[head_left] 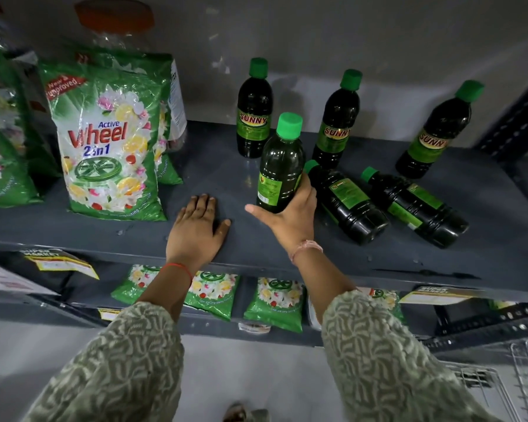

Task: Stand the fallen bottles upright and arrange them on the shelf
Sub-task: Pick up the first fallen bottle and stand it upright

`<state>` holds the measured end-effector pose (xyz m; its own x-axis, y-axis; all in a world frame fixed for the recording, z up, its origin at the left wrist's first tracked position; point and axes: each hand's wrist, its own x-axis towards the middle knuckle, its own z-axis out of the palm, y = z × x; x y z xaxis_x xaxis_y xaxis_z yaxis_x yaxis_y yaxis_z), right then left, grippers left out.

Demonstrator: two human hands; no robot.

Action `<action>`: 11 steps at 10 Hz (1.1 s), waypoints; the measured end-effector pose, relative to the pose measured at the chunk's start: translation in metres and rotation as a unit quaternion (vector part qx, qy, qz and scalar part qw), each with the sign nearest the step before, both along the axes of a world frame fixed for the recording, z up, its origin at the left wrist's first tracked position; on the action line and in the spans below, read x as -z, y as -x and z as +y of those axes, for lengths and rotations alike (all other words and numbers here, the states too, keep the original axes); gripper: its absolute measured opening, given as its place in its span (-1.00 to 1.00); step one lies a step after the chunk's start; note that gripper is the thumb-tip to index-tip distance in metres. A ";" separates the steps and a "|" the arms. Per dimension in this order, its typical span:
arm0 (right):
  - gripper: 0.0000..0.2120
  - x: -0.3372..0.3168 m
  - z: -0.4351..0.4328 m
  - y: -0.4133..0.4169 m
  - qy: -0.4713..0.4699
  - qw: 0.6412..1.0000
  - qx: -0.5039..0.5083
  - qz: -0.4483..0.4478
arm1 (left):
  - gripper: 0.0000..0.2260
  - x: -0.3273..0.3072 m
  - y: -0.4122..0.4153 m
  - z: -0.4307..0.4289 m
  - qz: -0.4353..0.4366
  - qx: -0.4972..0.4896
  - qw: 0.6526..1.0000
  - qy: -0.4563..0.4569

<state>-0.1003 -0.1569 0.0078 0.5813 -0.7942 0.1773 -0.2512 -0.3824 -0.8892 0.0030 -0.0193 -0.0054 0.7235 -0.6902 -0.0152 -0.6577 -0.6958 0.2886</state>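
My right hand [290,219] grips the base of a dark bottle with a green cap [282,169], held nearly upright just above the grey shelf [214,175]. Three more bottles stand upright behind it: one at the back left [253,117], one in the middle [336,126] and one at the right [433,135]. Two bottles lie on their sides right of my hand, caps pointing back left: the nearer [345,202] and the farther [415,205]. My left hand [197,228] rests flat on the shelf with fingers spread, holding nothing.
A tall green detergent bag [110,138] stands at the left of the shelf, with more bags [3,147] behind and beside it. Small green sachets [275,303] lie on the lower shelf. A dark upright post [515,123] borders the right side. A wire basket [518,382] is at bottom right.
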 end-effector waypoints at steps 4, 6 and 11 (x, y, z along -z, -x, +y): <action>-0.02 0.000 -0.008 0.006 -0.056 0.997 -0.059 -0.006 | -0.45 0.000 0.000 0.001 -0.001 -0.002 1.000 0.008; -0.35 -0.001 -0.017 0.015 -0.122 0.991 -0.047 -0.007 | -0.45 0.001 -0.001 0.002 -0.002 0.001 1.000 0.010; -0.25 0.002 -0.017 0.016 -0.104 0.993 -0.048 0.007 | -0.45 0.002 -0.001 0.002 -0.002 0.001 1.000 0.010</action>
